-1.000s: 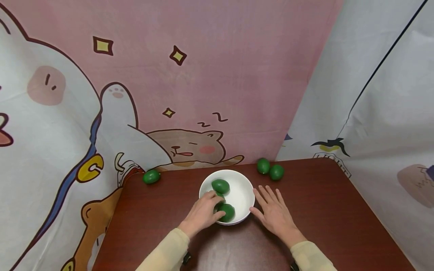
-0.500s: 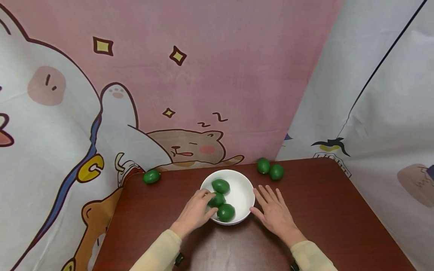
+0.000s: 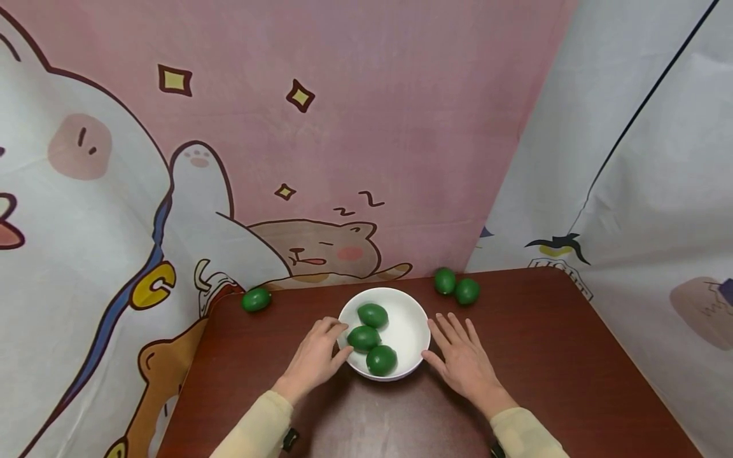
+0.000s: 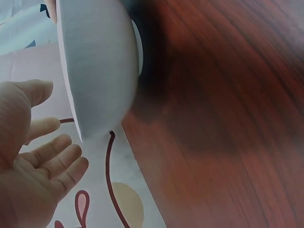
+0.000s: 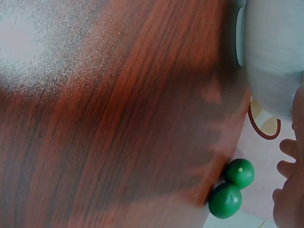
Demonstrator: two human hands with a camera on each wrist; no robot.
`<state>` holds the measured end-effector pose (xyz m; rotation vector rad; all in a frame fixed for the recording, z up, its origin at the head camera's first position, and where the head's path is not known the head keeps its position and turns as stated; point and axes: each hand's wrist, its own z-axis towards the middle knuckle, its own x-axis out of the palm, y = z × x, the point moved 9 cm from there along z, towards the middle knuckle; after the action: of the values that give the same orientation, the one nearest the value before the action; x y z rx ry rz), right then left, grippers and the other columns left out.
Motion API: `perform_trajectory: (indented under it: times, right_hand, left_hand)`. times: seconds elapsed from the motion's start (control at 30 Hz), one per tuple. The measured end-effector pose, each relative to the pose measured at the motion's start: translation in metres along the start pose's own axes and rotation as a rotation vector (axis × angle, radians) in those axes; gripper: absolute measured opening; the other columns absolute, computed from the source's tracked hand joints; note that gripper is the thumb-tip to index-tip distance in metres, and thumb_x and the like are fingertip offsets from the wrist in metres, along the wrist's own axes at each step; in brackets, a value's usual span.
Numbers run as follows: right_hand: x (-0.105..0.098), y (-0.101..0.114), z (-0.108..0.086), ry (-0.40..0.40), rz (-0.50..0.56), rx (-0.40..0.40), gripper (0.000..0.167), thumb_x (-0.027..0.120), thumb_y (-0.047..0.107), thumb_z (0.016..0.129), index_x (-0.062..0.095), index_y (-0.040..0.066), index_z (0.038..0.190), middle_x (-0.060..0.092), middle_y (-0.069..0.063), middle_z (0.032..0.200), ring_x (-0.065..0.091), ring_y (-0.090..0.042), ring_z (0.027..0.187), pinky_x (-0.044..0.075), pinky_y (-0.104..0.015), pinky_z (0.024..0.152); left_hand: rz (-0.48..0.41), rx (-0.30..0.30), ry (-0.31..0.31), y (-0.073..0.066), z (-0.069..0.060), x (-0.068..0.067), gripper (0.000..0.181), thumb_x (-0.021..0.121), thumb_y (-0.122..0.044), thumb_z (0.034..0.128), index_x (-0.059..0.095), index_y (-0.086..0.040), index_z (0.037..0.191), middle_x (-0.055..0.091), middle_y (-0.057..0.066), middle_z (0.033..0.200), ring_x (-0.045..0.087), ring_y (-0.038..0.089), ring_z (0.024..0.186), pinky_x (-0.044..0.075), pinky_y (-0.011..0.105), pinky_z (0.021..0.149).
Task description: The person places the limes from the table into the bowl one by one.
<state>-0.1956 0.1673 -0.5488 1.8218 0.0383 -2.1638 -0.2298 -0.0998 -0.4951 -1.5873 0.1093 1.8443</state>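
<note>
Three green limes lie in a white bowl (image 3: 411, 331): an upper lime (image 3: 373, 315), a middle lime (image 3: 363, 339) and a lower lime (image 3: 382, 360), grouped in its left half. At the bowl's left rim is my left hand (image 3: 311, 357), its fingers loosely bent and holding nothing. The left wrist view shows this hand (image 4: 35, 166) with thumb and fingers spread beside the bowl's outer wall (image 4: 99, 66). My right hand (image 3: 465, 361) has its fingers extended at the right rim; whether it touches the bowl I cannot tell. Only part of that hand (image 5: 290, 185) appears in the right wrist view.
A single lime (image 3: 256, 299) lies at the back left edge of the brown table (image 3: 550, 356). Two more limes, one (image 3: 444, 280) beside another (image 3: 467, 291), sit at the back edge right of the bowl. A printed cloth (image 3: 401, 127) hangs behind the table.
My left hand has let go of the middle lime and drawn back leftward out of the bowl to its rim. That lime now shows fully. The right hand has stayed put.
</note>
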Motion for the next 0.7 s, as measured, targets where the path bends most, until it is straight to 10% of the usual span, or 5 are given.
perform_trajectory:
  times: [0.7]
  right_hand:
    - [0.0, 0.001, 0.0, -0.006, -0.034, -0.014, 0.072, 0.058, 0.055, 0.101, 0.045, 0.013, 0.157, 0.042, -0.014, 0.162, 0.03, -0.036, 0.153, 0.014, -0.06, 0.125]
  left_hand:
    - [0.052, -0.13, -0.049, 0.057, -0.021, -0.014, 0.044, 0.077, -0.024, 0.0938, 0.068, -0.001, 0.13, 0.063, 0.013, 0.126, 0.059, 0.03, 0.115, 0.053, 0.048, 0.097]
